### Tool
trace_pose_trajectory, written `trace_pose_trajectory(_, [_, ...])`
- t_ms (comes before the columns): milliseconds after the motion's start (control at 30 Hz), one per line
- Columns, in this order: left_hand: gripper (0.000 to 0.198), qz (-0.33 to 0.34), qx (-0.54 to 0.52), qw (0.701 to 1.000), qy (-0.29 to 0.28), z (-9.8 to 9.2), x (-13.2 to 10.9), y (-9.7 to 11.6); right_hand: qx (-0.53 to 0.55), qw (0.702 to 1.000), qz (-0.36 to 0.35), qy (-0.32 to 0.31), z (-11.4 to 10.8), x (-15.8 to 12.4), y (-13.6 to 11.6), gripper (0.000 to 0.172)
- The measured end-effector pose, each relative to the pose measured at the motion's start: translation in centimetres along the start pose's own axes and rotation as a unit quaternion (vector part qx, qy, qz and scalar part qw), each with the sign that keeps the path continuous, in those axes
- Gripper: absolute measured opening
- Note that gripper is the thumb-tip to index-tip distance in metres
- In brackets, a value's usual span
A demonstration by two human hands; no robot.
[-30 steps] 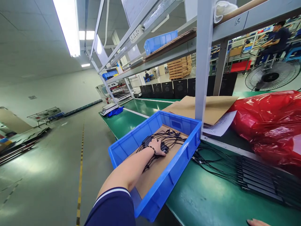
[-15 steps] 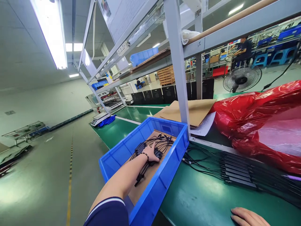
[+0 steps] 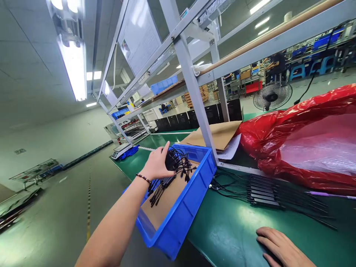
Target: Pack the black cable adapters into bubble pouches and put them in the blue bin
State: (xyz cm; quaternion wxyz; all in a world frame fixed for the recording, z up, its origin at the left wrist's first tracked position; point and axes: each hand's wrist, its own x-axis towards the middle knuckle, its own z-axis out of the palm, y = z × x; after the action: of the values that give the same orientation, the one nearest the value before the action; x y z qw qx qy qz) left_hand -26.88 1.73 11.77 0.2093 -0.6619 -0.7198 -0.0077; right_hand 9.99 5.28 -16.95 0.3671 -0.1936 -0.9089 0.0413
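Observation:
My left hand (image 3: 159, 163), with a beaded bracelet at the wrist, is closed on a bundle of black cables with slim black housings (image 3: 172, 158), raised above the blue plastic bin (image 3: 182, 209). Loose cable ends and plugs dangle from the bundle over the brown cardboard (image 3: 158, 215) lining the bin. My right hand (image 3: 280, 246) lies on the green tabletop, fingers stretched out and holding nothing. Beyond it sits a row of similar black cabled parts (image 3: 263, 191), side by side, with their cables trailing toward the bin.
A red plastic bag (image 3: 264, 133) with clear wrapping inside lies at the right, near a purple pen (image 3: 322, 193). Cardboard sheets (image 3: 222, 131) and a paper lie behind the white rack post (image 3: 194, 92). A fan (image 3: 272, 96) stands farther back.
My left hand has gone from resting on the cables inside the bin to lifting a bundle of them. The view has shifted, and more of my right hand shows.

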Motion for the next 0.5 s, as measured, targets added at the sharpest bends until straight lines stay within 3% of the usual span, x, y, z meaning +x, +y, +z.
trace_pose_trajectory(133, [0.116,0.067,-0.005,0.996,0.055,-5.6,-1.0,4.6,0.112,0.991,0.032,-0.060,-1.7,0.4,-1.7,0.019])
trace_pose_trajectory(267, [0.116,0.173,-0.079,0.980,0.053,-8.1,-1.0,11.3,0.310,0.946,0.013,-0.090,-3.8,2.1,-5.9,0.033])
trace_pose_trajectory(333, [0.116,0.227,-0.133,0.965,0.008,-7.8,-0.7,15.1,0.404,0.912,0.053,-0.040,-4.3,3.3,-7.6,0.060])
trace_pose_trajectory(400, [0.118,0.268,-0.196,0.942,-0.060,-6.6,-0.4,18.8,0.492,0.857,0.135,0.068,-4.8,4.6,-8.3,0.091])
trace_pose_trajectory(500, [0.119,0.299,-0.302,0.892,-0.155,-3.7,-0.2,23.7,0.596,0.758,0.193,0.182,-6.3,5.7,-7.5,0.107])
